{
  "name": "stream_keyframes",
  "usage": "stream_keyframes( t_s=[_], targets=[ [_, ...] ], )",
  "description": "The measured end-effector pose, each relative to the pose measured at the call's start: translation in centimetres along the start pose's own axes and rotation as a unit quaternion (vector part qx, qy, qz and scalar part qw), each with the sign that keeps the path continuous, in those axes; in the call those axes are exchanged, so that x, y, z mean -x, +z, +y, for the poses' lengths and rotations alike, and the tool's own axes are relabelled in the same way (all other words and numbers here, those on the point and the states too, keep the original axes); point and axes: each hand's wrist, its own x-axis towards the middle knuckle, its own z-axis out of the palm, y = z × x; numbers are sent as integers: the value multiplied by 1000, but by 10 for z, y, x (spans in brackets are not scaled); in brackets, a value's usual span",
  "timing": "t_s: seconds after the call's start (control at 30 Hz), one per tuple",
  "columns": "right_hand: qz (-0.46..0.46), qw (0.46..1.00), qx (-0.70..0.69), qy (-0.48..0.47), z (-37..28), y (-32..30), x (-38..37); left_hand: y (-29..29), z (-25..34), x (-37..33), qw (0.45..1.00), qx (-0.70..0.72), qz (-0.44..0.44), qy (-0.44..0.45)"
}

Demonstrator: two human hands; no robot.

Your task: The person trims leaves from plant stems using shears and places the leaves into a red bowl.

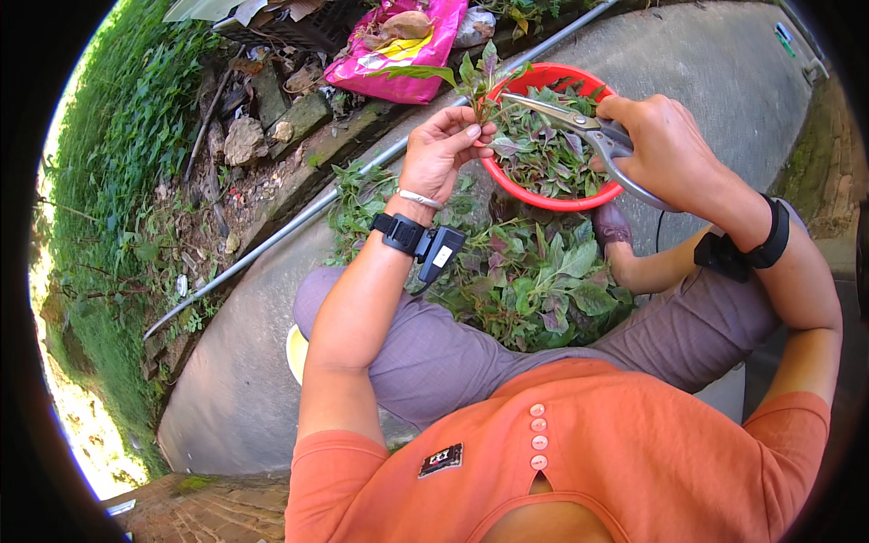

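Observation:
My left hand pinches a leafy green sprig by its lower stem, at the left rim of a red basin. In my right hand is a pair of scissors with grey handles. Its blades point left over the basin, their tips close to the sprig; how far the blades are parted is hard to make out. Cut green and purplish leaves lie in the basin. Below it, a large heap of leafy stems rests on the ground between my legs.
A metal pipe runs along the concrete ground at the left. Beyond it are stones, a bright pink bag and dense greenery. My shoe touches the basin's near side. Part of a yellow-rimmed container shows by my left knee.

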Motion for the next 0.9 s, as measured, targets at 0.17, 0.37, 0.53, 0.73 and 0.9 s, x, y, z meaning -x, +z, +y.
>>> stream_keyframes(
  t_s=[0.17,0.37,0.53,0.73,0.9],
  targets=[
    [-20,1000,3,-20,1,0,2,4,-2,5,998,32,-59,-8],
    [-10,999,-33,33,6,1,-11,-2,4,14,993,21,-110,-25],
    [7,995,-77,64,10,-7,-17,-6,9,17,995,24,-95,-23],
    [-14,998,-28,-53,-14,-6,-3,-5,12,17,999,11,-46,-9],
    [-38,997,16,-60,-12,-1,-4,-3,10,17,999,3,-40,-6]
  ],
)
